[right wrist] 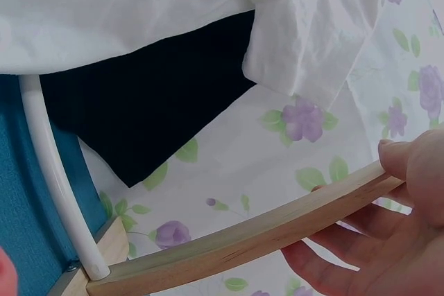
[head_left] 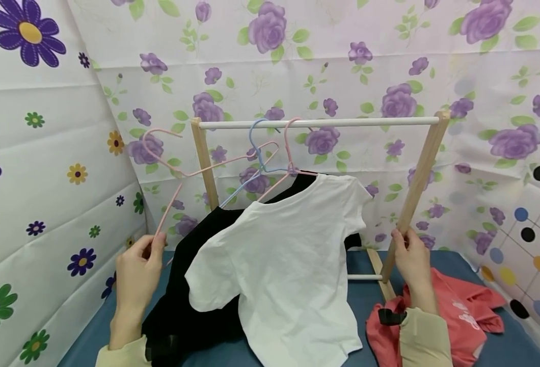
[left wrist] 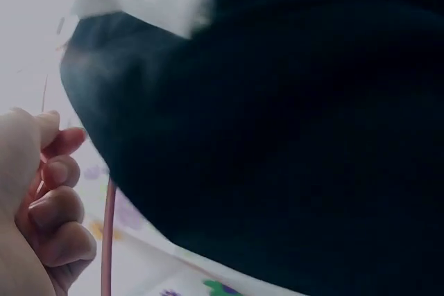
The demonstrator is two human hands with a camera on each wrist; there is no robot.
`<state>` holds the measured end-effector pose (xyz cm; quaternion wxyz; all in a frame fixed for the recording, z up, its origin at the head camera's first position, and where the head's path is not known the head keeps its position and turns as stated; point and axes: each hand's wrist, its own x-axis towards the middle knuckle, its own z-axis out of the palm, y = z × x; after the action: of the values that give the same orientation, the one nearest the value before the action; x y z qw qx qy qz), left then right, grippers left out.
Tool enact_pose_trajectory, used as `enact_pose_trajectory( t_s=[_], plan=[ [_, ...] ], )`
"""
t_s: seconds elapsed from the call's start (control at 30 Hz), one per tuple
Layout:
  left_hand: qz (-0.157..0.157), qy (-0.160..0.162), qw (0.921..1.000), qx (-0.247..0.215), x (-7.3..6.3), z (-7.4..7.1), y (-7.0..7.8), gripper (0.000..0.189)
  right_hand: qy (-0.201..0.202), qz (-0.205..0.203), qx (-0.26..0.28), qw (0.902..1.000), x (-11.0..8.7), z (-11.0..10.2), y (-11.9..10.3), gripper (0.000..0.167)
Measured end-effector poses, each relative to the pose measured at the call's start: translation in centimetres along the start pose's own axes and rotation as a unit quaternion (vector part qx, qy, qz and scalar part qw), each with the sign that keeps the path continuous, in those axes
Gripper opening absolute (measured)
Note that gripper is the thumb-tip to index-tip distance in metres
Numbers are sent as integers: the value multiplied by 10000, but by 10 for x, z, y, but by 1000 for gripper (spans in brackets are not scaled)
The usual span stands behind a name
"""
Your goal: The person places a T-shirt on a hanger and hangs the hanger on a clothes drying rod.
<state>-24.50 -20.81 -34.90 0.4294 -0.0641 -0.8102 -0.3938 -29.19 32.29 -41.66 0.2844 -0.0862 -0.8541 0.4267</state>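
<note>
In the head view, my left hand [head_left: 139, 270] pinches the lower end of one arm of a bare pink hanger [head_left: 168, 209]. Its hook curves free to the left of the clothes rack's white rod [head_left: 357, 122]. My right hand [head_left: 412, 255] grips the rack's right wooden post [head_left: 419, 186]; in the right wrist view thumb and fingers lie on either side of it. A white T-shirt [head_left: 293, 229] hangs from the rod on a pink hanger. Behind it a black shirt [head_left: 206, 244] hangs on a blue hanger [head_left: 240, 189]. The black shirt [left wrist: 277, 136] fills much of the left wrist view.
A coral-red garment [head_left: 462, 306] with a white print lies crumpled beside the rack's right foot, under my right forearm. The rack's lower white bar [right wrist: 59, 178] meets the post near the blue surface [head_left: 444, 260]. Flower-printed cloth [head_left: 343, 30] hangs behind.
</note>
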Motion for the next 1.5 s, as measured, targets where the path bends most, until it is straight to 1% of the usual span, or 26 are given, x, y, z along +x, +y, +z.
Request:
enact_pose_trajectory(
  t_s=[0.13,0.27,0.4,0.5,0.63,0.73,0.8,0.87,1.0,1.1,1.23,1.3,1.43,1.5],
  plan=[
    [-157,236,9996,53,-15,3,-14,28,-41,22,33,10000,-1,1,0,51],
    [-274,403,9987,120,-27,6,-26,29,-129,92,113,9998,-1,1,0,50],
    [-204,555,9982,108,-32,7,-35,28,-185,124,110,9997,-1,0,0,52],
    [-145,635,9978,124,-33,6,-38,27,-245,110,40,9996,0,-3,-1,55],
    [-202,731,9970,133,-34,1,-40,26,-387,0,-91,9992,-3,-9,0,53],
    [-252,839,9961,74,-34,-4,-41,26,-642,-70,-241,9976,-5,-15,0,55],
    [-319,879,9956,43,-34,-7,-42,26,-922,-42,-377,9950,-7,-20,-2,59],
    [-418,906,9950,40,-34,-11,-44,28,-1262,32,-537,9905,-9,-25,-4,64],
    [-585,953,9937,94,-34,-18,-48,32,-1928,141,-825,9777,-13,-36,-6,72],
    [-721,956,9927,119,-35,-21,-50,33,-2267,91,-1069,9680,-18,-47,-6,72],
    [-883,986,9911,167,-34,-26,-50,36,-2552,2,-1338,9576,-25,-67,-5,74],
    [-872,1061,9902,271,-34,-30,-50,36,-2590,-9,-1353,9564,-29,-80,-4,74],
    [-886,1216,9877,415,-34,-36,-53,36,-2497,33,-1483,9569,-33,-111,3,72],
    [-958,1270,9864,416,-35,-38,-54,37,-2453,105,-1598,9561,-34,-124,8,72]
  ],
)
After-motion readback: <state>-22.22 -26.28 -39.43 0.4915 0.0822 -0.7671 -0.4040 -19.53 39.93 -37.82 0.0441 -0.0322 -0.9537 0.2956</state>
